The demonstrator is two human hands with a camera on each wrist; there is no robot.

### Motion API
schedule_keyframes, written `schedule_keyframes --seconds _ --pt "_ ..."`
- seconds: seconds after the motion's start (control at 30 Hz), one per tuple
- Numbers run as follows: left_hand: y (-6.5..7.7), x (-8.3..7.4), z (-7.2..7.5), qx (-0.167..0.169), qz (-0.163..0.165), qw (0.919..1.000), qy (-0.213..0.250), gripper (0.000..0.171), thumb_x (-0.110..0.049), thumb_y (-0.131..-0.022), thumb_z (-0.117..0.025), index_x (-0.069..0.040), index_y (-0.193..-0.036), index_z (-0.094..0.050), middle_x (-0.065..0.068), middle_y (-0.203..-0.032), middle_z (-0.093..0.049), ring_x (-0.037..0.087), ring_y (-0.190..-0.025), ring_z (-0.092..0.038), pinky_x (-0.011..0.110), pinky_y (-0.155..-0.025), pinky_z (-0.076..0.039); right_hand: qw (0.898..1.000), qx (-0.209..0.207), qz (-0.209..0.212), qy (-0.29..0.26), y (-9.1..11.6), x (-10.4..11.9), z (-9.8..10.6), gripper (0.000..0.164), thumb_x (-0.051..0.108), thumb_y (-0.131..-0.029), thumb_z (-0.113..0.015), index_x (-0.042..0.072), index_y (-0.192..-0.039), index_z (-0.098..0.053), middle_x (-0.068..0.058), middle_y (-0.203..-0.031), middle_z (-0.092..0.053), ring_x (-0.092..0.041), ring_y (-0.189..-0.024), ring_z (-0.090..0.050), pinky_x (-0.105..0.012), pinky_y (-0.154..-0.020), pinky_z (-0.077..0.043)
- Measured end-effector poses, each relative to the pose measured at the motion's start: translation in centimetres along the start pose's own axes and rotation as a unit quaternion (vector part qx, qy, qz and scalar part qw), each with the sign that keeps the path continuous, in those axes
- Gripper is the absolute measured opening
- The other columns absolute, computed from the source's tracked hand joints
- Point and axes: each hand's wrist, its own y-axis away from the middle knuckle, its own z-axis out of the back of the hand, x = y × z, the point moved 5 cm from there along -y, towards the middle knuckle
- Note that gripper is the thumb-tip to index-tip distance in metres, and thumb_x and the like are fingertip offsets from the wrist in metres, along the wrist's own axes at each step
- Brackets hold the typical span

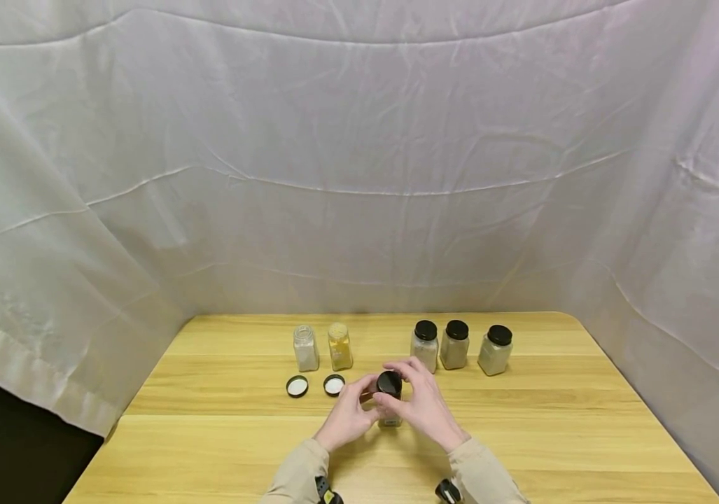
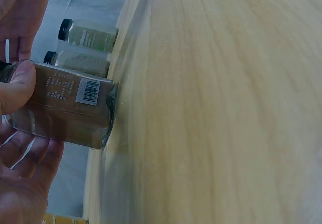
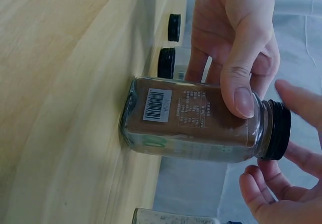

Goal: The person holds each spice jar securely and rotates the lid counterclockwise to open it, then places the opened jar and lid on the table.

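I face a creased pale cloth [image 1: 359, 133] behind and beside my wood-grain surface [image 1: 561, 441]. Pinkish tint upper right; black area [image 1: 12, 437] lower left.

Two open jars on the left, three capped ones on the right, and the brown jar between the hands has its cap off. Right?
Not quite: the brown jar has its black cap on, as the right wrist view shows. The rest stands.
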Motion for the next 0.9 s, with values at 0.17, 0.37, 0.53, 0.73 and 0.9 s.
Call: schedule_keyframes --seconds 0.17,0.37,0.53,0.73,0.9 --pt "0.02 -0.08 -0.01 0.002 -0.003 1.0 0.007 0.045 -0.012 -0.089 -0.077 -0.003 -0.13 -0.061 0.013 -0.12 -0.072 0.029 -0.114 -0.068 0.035 -0.106 -0.054 1.0 -0.003 0.014 0.002 -0.01 0.08 0.02 0.046 0.011 -0.078 -0.085 0.008 -0.121 -0.069 -0.003 -0.115 -0.068 -0.02 -0.105 -0.065 -0.035 -0.092 -0.056" --pt "0.06 -0.11 -0.03 0.001 -0.009 0.9999 0.007 0.043 -0.008 -0.089 -0.075 -0.003 -0.129 -0.061 0.013 -0.121 -0.071 0.029 -0.113 -0.069 0.036 -0.105 -0.055 1.0 0.01 0.023 -0.005 0.04 0.21 -0.1 0.051 0.012 -0.075 -0.085 0.009 -0.123 -0.068 -0.004 -0.118 -0.066 -0.023 -0.11 -0.064 -0.042 -0.096 -0.055" --pt "0.15 -0.11 -0.02 -0.001 -0.006 1.0 -0.001 0.041 -0.007 -0.09 -0.074 -0.005 -0.129 -0.062 0.01 -0.118 -0.072 0.026 -0.11 -0.069 0.035 -0.105 -0.055 1.0 0.016 0.005 -0.001 0.17 0.04 -0.27 0.052 0.019 -0.076 -0.087 0.009 -0.123 -0.068 -0.004 -0.118 -0.064 -0.022 -0.109 -0.061 -0.04 -0.095 -0.052" --pt "0.2 -0.17 -0.04 0.004 0.002 0.9999 0.011 0.044 -0.008 -0.089 -0.075 -0.005 -0.13 -0.061 0.01 -0.118 -0.072 0.027 -0.113 -0.068 0.036 -0.107 -0.054 1.0 -0.009 0.005 0.018 0.16 -0.07 -0.18 0.043 0.015 -0.078 -0.086 0.008 -0.118 -0.07 -0.001 -0.111 -0.067 -0.021 -0.104 -0.062 -0.037 -0.09 -0.054" --pt "0.19 -0.13 -0.06 0.002 -0.004 0.9999 0.012 0.046 -0.005 -0.088 -0.075 -0.004 -0.131 -0.06 0.012 -0.122 -0.071 0.029 -0.113 -0.068 0.036 -0.106 -0.054 1.0 -0.004 0.011 0.007 0.11 0.09 -0.06 0.045 0.008 -0.076 -0.085 0.008 -0.119 -0.07 -0.001 -0.109 -0.067 -0.02 -0.102 -0.063 -0.035 -0.09 -0.054"
